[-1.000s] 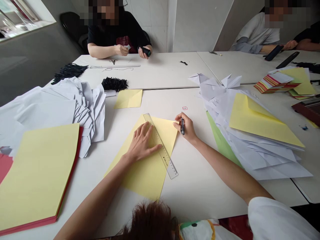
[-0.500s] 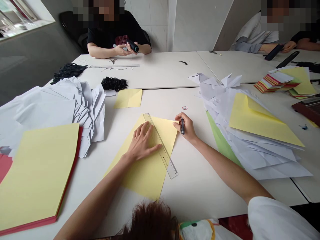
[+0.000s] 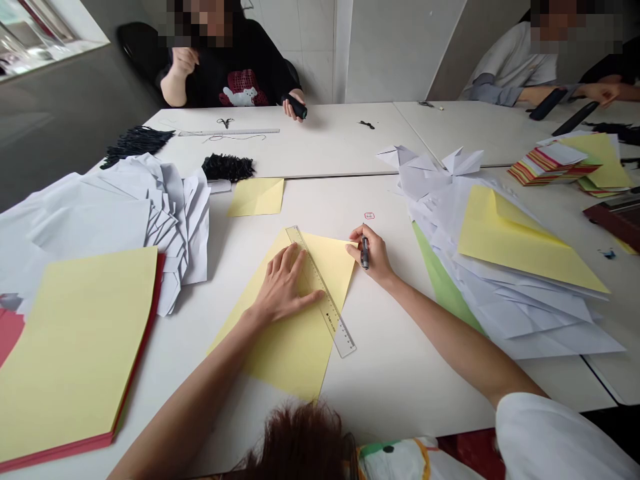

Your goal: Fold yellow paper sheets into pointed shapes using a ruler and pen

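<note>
My left hand (image 3: 280, 287) lies flat with fingers spread on a yellow sheet of paper (image 3: 295, 363). Its thumb and fingertips press on a clear plastic ruler (image 3: 337, 327) that crosses the sheet at a slant, running past its lower right edge. In my right hand (image 3: 379, 259) is a dark pen (image 3: 365, 253), pinched between thumb and fingers. That hand rests at the sheet's upper right corner, just right of the ruler. Beyond it, a small red mark (image 3: 369, 216) shows on the white tabletop.
At left, a yellow-topped paper stack (image 3: 85, 333) stands before piled white papers (image 3: 100, 213). White folded sheets (image 3: 540, 307) with a yellow envelope-like piece (image 3: 525, 240) lie at right. A small yellow sheet (image 3: 257, 197) and black cord bundle (image 3: 229, 167) lie ahead. Two people sit opposite.
Both my hands, the ruler and the sheet stay put. Across the table, one person has raised a hand and moved a dark object rightward in the other. The person at right shifted an arm.
</note>
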The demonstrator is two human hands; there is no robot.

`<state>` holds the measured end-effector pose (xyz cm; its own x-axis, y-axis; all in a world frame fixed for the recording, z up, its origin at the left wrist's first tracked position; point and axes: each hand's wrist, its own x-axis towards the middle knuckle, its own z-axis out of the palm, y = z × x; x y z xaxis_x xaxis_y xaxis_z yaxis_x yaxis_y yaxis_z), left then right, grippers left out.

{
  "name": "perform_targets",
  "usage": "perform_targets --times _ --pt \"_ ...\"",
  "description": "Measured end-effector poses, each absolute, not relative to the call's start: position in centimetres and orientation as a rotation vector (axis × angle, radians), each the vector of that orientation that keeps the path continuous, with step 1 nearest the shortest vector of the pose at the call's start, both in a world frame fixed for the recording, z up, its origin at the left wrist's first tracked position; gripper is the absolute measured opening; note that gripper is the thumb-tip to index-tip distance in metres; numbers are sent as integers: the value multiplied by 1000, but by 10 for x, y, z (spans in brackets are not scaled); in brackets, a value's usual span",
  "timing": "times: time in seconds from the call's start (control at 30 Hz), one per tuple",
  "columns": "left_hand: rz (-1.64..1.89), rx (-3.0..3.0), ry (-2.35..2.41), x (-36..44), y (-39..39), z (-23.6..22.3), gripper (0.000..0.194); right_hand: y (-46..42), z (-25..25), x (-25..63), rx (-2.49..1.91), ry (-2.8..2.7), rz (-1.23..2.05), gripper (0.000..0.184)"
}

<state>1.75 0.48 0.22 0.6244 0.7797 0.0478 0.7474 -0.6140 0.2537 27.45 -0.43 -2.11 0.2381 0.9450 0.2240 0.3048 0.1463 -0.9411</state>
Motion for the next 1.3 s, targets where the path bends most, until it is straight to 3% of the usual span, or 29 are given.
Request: perform_targets --times 0.57,0.9,1.1,1.3 --pt "244 2636 1244 18 4 4 102 -5 -18 274 -1400 -1286 732 20" --pt "262 2614 1265 18 3 6 105 -12 -8 267 -1238 -1149 891 32" --pt "223 2616 1278 16 2 6 107 -22 2 253 -1359 -1231 899 37" --pt "207 2602 1286 17 0 8 107 -35 9 236 -1494 -1413 810 27"
